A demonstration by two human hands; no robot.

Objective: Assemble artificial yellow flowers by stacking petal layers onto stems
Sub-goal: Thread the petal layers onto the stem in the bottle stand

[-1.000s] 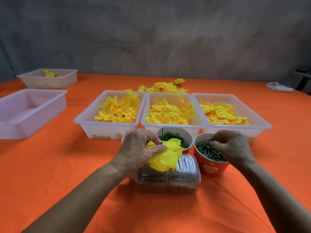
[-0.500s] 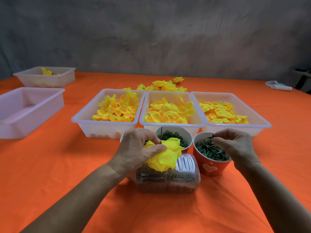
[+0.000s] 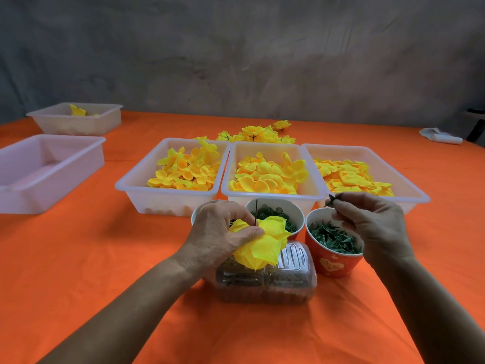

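Note:
My left hand (image 3: 219,229) grips a stack of yellow petal layers (image 3: 262,245) threaded on a thin dark stem (image 3: 256,211) that pokes up above the petals. My right hand (image 3: 372,227) pinches a small green calyx piece (image 3: 333,198) just above the red paper cup (image 3: 333,261) filled with green calyx pieces. Three white trays hold loose yellow petals: left tray (image 3: 136,185), middle tray (image 3: 270,198), right tray (image 3: 414,193). A cup of green rings (image 3: 278,214) stands behind the petals.
A clear plastic box (image 3: 283,282) of dark parts lies under my left hand. Finished yellow flowers (image 3: 257,134) lie behind the trays. Two more white trays (image 3: 47,166) (image 3: 76,122) stand at the left on the orange tablecloth. A white object (image 3: 438,135) lies far right.
My right hand has risen out of the red cup with a green calyx piece pinched in its fingers. My left hand keeps holding the petals in place.

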